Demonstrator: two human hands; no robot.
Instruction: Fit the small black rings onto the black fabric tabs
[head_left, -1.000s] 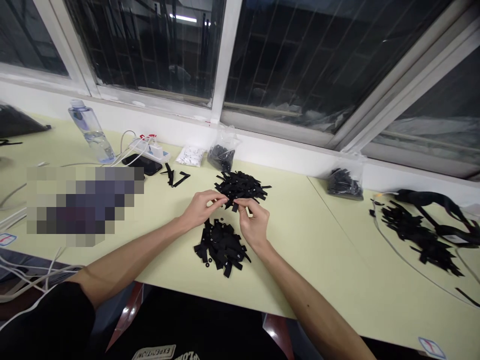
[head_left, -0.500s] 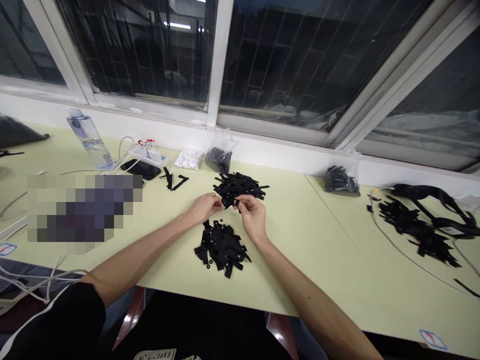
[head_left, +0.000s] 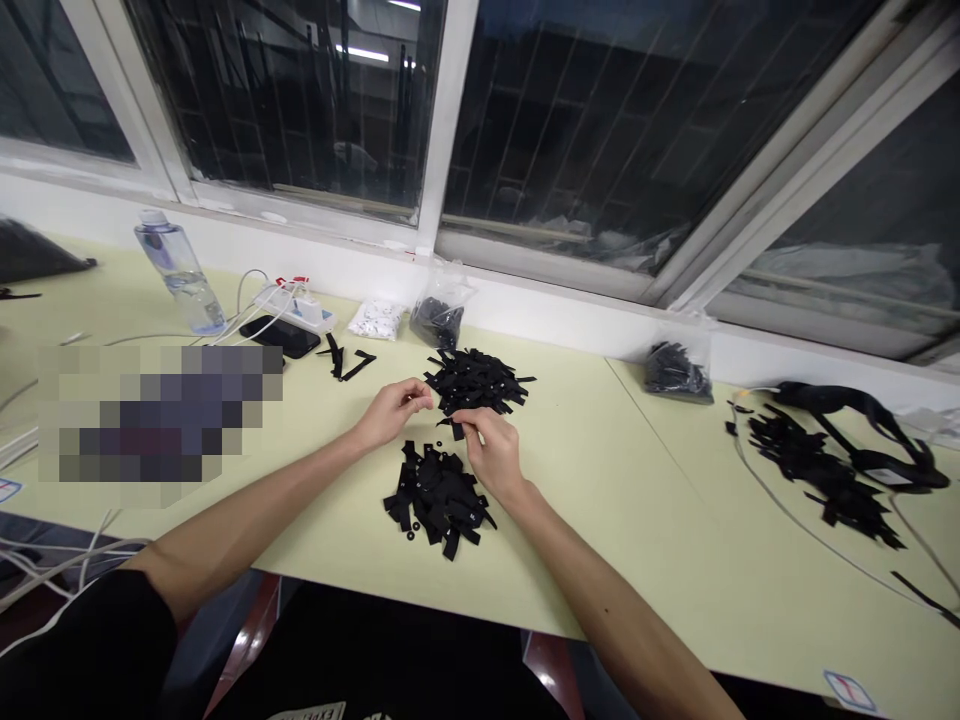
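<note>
— Two hands at it: the right hand [head_left: 487, 455] pinches one small black strip [head_left: 455, 427] between thumb and fingertips, just above the near pile of black strips [head_left: 437, 497].

— And the left hand [head_left: 390, 412]?

— Fingers curled together beside the far pile [head_left: 478, 380]; whether it holds anything, I cannot tell.

— Where on the desk [head_left: 600, 500]?

— Mid-desk, toward the near edge. Water bottle [head_left: 178, 272] and power strip [head_left: 294, 300] stand along the far edge, left.

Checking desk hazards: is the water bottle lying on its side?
No, the water bottle stands upright at the table's far left, near the window.
</note>
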